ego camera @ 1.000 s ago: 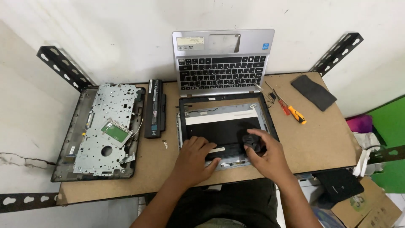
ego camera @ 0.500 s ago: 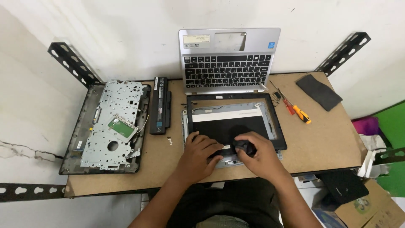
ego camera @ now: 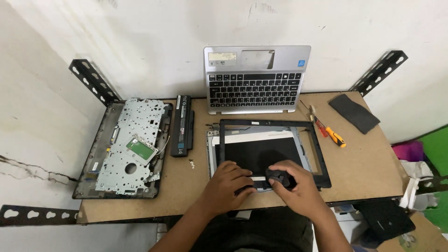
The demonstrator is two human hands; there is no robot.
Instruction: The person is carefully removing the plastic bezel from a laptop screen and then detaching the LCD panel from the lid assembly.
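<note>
A laptop screen assembly (ego camera: pixel 259 151) lies flat on the wooden table (ego camera: pixel 368 163), with a loose black bezel frame (ego camera: pixel 318 149) lying askew over it. My left hand (ego camera: pixel 228 184) presses its fingers on the assembly's near edge. Just to the right, my right hand (ego camera: pixel 301 189) is closed around a small round black object (ego camera: pixel 278 176) at the same edge. What the black object is cannot be told.
A silver keyboard deck (ego camera: pixel 254 86) leans on the back wall. A black battery (ego camera: pixel 182 125) and an opened laptop base with metal plate (ego camera: pixel 130 144) lie left. Two screwdrivers (ego camera: pixel 332 134) and a dark pad (ego camera: pixel 354 113) lie right. Small screws (ego camera: pixel 191 162) sit beside the screen.
My right hand with the black object has moved left along the screen's near edge, toward my left hand. The left hand has stayed on that edge.
</note>
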